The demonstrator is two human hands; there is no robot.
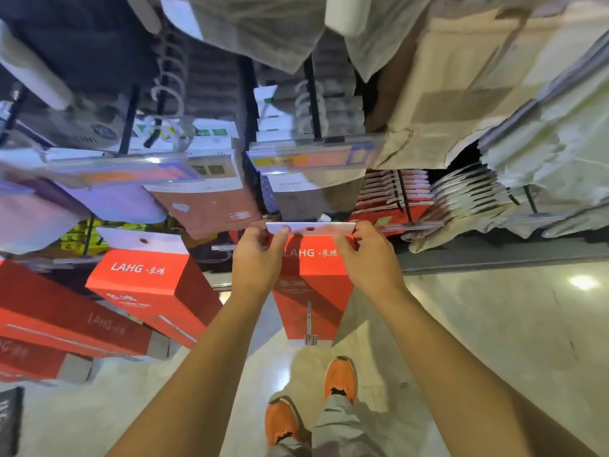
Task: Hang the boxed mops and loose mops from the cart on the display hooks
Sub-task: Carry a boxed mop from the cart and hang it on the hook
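Red boxed mop (311, 291) upright, white tab (329, 228) uppermost.

Bare forearms (211, 351), uncovered from the wrists down to the lower edge of the view. Bare left hand (258, 262) and bare right hand (370, 260). On the feet, a pair of orange shoes (341, 379) with rounded toes, black at the opening and along the lacing. Both shoes alike in colour and shape. Light grey trousers (333, 423), loose and creased, covering the ankles.
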